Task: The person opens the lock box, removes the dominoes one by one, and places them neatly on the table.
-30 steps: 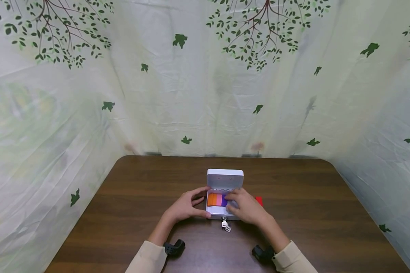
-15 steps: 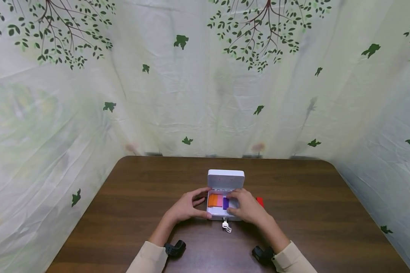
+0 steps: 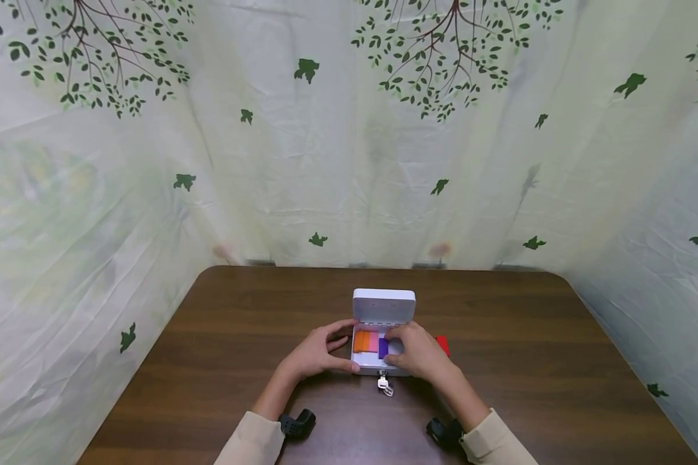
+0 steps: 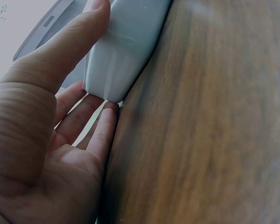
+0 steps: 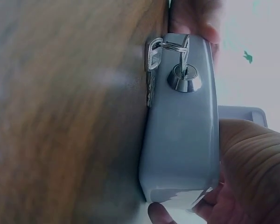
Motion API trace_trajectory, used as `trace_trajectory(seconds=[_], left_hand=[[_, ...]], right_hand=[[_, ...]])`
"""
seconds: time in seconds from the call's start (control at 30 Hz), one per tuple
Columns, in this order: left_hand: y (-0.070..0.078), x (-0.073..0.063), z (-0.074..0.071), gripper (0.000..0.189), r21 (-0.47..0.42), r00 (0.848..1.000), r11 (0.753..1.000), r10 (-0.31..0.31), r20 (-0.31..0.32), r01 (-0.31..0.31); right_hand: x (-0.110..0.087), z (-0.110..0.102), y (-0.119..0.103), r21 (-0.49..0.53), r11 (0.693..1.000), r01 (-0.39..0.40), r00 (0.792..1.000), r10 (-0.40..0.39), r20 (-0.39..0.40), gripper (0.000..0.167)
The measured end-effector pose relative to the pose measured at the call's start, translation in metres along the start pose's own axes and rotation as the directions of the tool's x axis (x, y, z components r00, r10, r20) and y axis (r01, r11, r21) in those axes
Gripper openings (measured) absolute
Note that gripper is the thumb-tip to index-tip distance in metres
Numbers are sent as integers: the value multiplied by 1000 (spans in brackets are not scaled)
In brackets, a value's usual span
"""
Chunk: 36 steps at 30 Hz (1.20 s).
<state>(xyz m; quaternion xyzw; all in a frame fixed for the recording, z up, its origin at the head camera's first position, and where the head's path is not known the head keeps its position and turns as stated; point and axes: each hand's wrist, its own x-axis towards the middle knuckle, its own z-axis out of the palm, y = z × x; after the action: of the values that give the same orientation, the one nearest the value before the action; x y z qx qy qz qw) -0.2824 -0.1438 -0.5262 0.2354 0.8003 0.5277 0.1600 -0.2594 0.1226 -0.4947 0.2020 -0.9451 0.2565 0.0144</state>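
A white metal lock box (image 3: 363,361) stands on the table with its lid (image 3: 384,307) raised. Inside, orange blocks (image 3: 361,341) and a pink block (image 3: 374,341) lie side by side at the left, with a purple block (image 3: 383,349) to their right. My left hand (image 3: 316,353) grips the box's left side, thumb at the front corner and index finger at the back. My right hand (image 3: 417,351) reaches in from the right, pinching the purple block between thumb and index finger. The right hand covers the box's right part. In the right wrist view, keys (image 5: 154,56) hang at the lock (image 5: 185,79).
Just right of the box, partly behind the right hand, lies a red object (image 3: 442,344). The brown wooden table (image 3: 256,303) reaches back to a leaf-printed curtain (image 3: 378,148), which also runs along both sides.
The purple block has shifted slightly towards me, with its near end now past the pink block's. My right hand stays at it; the left hand has kept its hold on the box.
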Motion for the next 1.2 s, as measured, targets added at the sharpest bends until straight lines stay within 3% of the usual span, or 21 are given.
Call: trace_trajectory(seconds=[0.23,0.63,0.97,1.2], left_hand=[[0,0,0,93,2,1000,1000,16,3,-16],[0,0,-2,90,-18,1000,1000,25,7,-25],[-2,0,-2,91,-26,1000,1000,13,1,-13],[-4,0,-2,92,-15,1000,1000,21,4,-21]], right_hand=[[2,3,8,51,998,42,999,-41,-30,26],[0,0,13,46,994,97,994,-95,-45,24],[-5,-21,19,74,975,211,976,-205,-80,35],[-7,-33,20,84,977,198,980,-194,-46,37]])
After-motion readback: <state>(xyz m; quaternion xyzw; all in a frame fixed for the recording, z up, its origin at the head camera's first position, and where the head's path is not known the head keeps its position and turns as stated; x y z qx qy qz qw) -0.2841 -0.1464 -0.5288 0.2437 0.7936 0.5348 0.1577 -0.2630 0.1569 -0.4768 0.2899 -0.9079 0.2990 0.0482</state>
